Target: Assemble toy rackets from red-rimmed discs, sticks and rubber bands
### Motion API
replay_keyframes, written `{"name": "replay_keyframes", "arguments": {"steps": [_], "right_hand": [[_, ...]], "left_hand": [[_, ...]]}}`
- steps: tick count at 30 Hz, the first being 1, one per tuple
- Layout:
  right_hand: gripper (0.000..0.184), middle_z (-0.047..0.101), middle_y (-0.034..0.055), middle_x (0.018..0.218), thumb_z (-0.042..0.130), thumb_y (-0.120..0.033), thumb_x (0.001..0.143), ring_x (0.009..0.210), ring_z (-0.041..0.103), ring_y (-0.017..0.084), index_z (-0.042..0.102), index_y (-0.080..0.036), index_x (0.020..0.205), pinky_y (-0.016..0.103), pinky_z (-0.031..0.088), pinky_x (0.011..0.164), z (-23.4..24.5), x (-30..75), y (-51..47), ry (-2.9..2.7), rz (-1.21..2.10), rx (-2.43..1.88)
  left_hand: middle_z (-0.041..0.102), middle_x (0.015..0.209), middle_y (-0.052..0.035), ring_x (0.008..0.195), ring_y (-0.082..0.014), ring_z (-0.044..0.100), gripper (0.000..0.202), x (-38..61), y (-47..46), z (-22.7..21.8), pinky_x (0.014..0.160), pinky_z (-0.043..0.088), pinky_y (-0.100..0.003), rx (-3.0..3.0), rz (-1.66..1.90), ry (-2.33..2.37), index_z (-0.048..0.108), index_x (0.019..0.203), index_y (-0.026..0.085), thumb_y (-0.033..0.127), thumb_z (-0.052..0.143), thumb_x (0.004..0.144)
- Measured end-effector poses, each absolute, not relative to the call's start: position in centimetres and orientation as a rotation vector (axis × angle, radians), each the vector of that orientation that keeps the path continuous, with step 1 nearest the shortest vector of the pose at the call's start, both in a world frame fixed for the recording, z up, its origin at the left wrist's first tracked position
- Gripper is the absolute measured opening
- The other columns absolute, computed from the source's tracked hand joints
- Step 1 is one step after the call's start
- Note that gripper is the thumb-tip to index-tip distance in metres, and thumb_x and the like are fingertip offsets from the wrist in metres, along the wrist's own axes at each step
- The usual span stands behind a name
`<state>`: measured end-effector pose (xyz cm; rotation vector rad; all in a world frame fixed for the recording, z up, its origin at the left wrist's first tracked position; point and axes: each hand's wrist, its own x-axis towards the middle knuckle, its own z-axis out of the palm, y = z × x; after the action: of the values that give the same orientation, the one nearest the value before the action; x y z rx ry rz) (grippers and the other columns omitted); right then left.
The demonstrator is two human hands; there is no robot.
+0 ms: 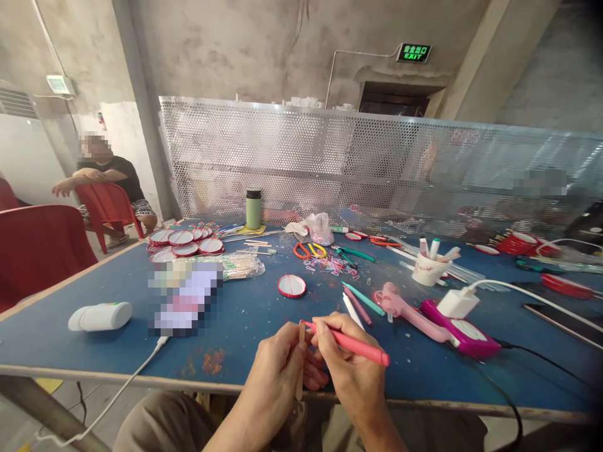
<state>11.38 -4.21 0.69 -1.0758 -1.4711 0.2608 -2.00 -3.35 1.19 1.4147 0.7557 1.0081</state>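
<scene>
My left hand (281,361) is closed around a flat wooden craft stick (300,370), held upright near the table's front edge. Pinched in my right hand (355,370) is a pink-red marker pen (362,348), its tip at the top end of the stick. The two hands are close together, and some left fingers are partly hidden. Just beyond them lies a round white disc with a red rim (291,286). Right of that disc, a white pen (352,311), a dark pink pen (358,306) and a teal pen (365,299) rest on the table.
A pink glue gun (414,314) leans by a magenta power strip (464,329) with a white charger. Behind stand a paper cup of pens (429,269) and a green bottle (253,209). At left are a phone (188,301), a white bottle (100,316) and red-rimmed discs (181,238). A person sits beyond.
</scene>
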Motion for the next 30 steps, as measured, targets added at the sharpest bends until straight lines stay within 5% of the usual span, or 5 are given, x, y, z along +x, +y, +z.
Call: {"name": "replay_keyframes", "arguments": {"steps": [30], "right_hand": [[0.017,0.062,-0.0012,0.066,0.057,-0.028,0.095,0.057,0.061,0.012,0.066,-0.019,0.083,0.021,0.048,0.052,0.55,11.54,-4.11,-1.454,0.233,-1.07]], "left_hand": [[0.068,0.073,-0.0044,0.055,-0.0164,0.064,0.034,-1.85,-3.3,1.03,0.059,0.056,-0.03,1.377,0.986,0.738,0.049,0.084,0.021,0.054,0.052,0.09]]}}
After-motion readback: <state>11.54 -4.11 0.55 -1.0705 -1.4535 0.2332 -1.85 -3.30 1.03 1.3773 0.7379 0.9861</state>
